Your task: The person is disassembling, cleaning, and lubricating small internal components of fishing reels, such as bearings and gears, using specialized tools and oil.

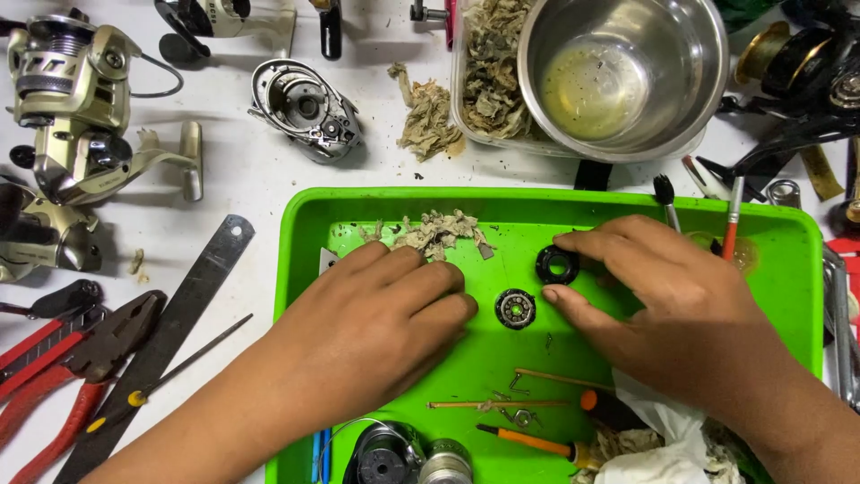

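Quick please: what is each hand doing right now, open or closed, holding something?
Left hand: open, palm down on the green tray, holding nothing.
Right hand: open, fingertips at the black ring, thumb near the round bearing; nothing gripped.

At the centre of the frame a green tray (797,269) lies on the white counter (242,170). The left hand (376,314) rests flat on it, fingers curled beside a round bearing (515,308). The right hand (663,296) reaches in from the right, its fingertips touching a black ring (557,265) just above the bearing. Shredded paper scraps (434,233) lie near the tray's upper edge. A steel bowl (690,63) sits at the upper right, red pliers (54,376) at the lower left.
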